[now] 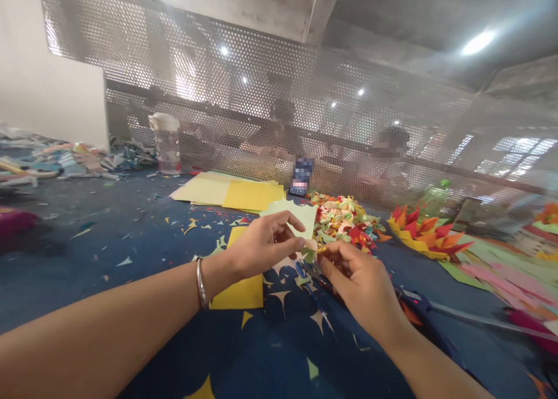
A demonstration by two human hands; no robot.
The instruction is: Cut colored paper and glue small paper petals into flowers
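Between my two hands is a small paper flower [310, 252] with peach and pale green petals, partly covered by fingers. My left hand [264, 242] has its thumb at the flower's left edge, with the index finger raised above it and the other fingers curled. From the right, my right hand [355, 271] pinches the flower between thumb and index finger, near a bit of yellow paper. Beneath my hands lie blue scissors [311, 291], pointing toward me. A notched pale green sheet [294, 213] and a yellow sheet [242, 288] lie behind and beside the left hand.
A heap of small paper flowers [344, 218] and layered orange-red paper petals [429, 233] stand at the right. A glue gun [412, 300] with a clear stick lies near my right wrist. Farther back are a phone [301, 177], paper sheets [209, 188] and a bottle [166, 144]. Paper scraps [281, 300] litter the table.
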